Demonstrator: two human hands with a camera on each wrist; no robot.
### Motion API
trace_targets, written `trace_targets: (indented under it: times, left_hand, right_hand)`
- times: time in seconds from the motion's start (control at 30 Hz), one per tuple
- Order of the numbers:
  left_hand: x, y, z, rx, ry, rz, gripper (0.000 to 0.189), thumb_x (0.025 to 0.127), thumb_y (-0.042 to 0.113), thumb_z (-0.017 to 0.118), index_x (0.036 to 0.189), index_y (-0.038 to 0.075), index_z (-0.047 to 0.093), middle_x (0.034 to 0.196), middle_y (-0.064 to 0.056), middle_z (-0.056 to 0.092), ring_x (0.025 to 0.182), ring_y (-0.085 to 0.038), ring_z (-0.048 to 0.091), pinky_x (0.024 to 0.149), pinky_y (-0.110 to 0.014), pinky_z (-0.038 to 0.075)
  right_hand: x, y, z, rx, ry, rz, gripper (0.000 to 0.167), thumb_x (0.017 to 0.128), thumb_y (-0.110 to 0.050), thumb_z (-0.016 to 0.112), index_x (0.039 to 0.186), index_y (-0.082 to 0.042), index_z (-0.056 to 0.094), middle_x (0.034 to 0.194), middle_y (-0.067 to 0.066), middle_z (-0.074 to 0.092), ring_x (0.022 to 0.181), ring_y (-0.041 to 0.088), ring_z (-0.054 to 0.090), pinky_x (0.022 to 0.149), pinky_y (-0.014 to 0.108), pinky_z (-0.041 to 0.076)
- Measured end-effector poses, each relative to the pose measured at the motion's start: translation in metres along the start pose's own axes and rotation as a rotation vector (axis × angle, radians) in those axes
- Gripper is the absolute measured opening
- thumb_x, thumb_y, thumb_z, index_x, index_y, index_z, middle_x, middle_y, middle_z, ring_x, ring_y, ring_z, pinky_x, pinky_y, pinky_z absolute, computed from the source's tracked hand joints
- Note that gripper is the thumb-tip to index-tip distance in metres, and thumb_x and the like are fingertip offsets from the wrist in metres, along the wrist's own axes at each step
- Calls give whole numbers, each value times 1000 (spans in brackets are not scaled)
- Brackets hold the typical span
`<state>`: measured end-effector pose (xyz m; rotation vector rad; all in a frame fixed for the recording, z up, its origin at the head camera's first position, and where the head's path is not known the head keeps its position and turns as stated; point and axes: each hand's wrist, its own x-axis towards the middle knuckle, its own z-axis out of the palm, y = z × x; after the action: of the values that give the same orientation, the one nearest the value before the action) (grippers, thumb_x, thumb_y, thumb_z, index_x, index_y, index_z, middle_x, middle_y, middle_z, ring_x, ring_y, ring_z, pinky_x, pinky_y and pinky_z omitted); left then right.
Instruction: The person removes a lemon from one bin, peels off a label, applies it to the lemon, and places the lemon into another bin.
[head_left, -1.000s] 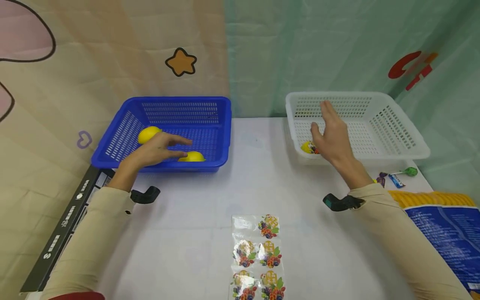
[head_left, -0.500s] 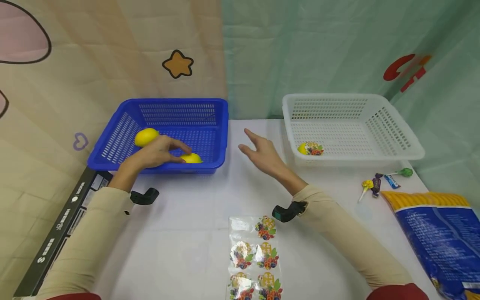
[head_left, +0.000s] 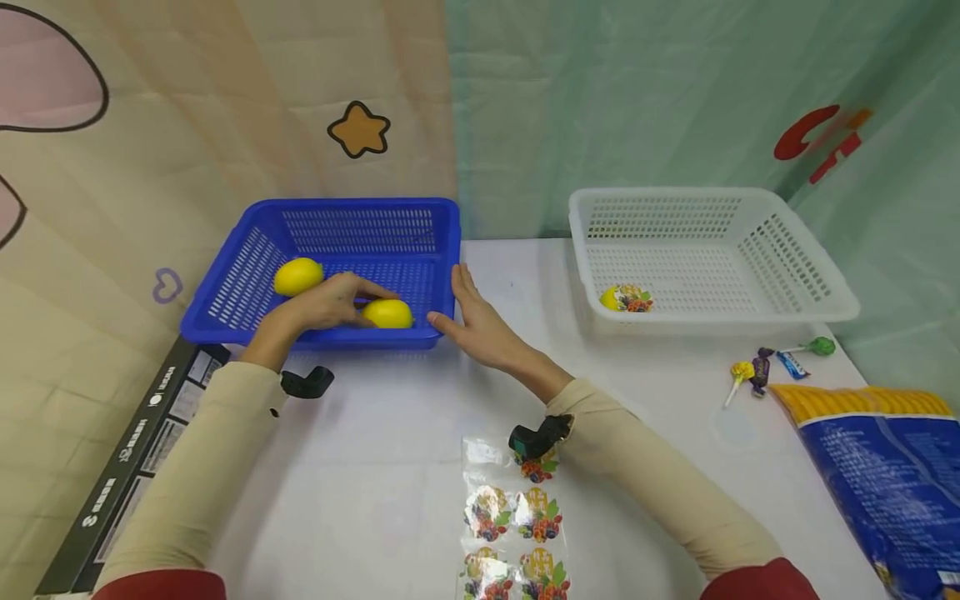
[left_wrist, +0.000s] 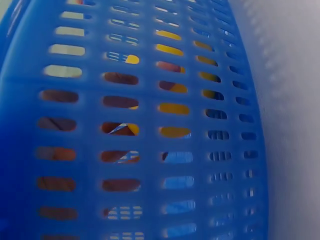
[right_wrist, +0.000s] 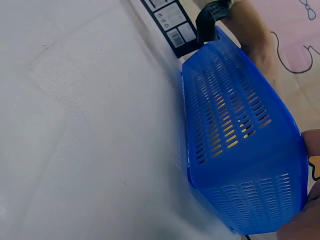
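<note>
My left hand (head_left: 326, 304) reaches over the front rim into the blue basket (head_left: 408, 337). Its thumb and fingers bend round the left side of a yellow lemon (head_left: 390, 313); the fingertips are partly hidden. A second lemon (head_left: 298, 276) lies behind that hand. At the basket's right front corner, my right hand (head_left: 483, 327) touches the rim with straight fingers, the thumb by the front edge. In the right wrist view, fingertips (right_wrist: 311, 142) meet the basket's rim. The left wrist view shows mostly the slotted basket wall (left_wrist: 150, 142), with bits of yellow behind it.
A white basket (head_left: 712, 317) at the right holds a lemon with a fruit sticker (head_left: 626, 298). A sticker sheet (head_left: 513, 517) lies in front. Candies (head_left: 761, 371), a blue-and-yellow bag (head_left: 885, 483) and a long black box (head_left: 127, 458) lie at the sides.
My right hand has moved left from over the white basket to the blue basket's right corner. My left fingers have closed in round the front lemon.
</note>
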<state>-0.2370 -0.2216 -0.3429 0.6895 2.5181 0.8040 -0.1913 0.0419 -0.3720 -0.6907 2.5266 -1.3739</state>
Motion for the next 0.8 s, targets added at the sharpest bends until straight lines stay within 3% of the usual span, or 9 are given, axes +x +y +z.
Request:
trace_targets:
  times: [0.23, 0.5, 0.8]
  left_hand:
    - [3, -4, -2, 21, -10, 26, 53, 89, 1, 70, 139, 1, 54, 139, -20, 55, 130, -39, 47, 108, -56, 38]
    - [-9, -1, -7, -19, 64, 29, 53, 90, 4, 71, 139, 1, 53, 142, -22, 50, 131, -41, 45, 109, -57, 37]
    - [-16, 8, -7, -49, 155, 83, 56, 90, 3, 71, 142, 2, 51, 142, -19, 51, 134, -39, 43, 110, -55, 36]
  right_hand:
    - [1, 1, -1, -8, -15, -2, 85, 102, -41, 50, 156, -5, -6, 162, 6, -17, 149, 16, -8, 121, 36, 4]
    - [2, -1, -2, 26, -22, -2, 86, 102, -37, 52, 156, -5, -7, 162, 5, -17, 149, 15, -8, 121, 34, 4]
    - [0, -1, -2, 30, -20, -5, 87, 101, -38, 53, 156, -4, -5, 162, 8, -15, 149, 17, -6, 121, 33, 5]
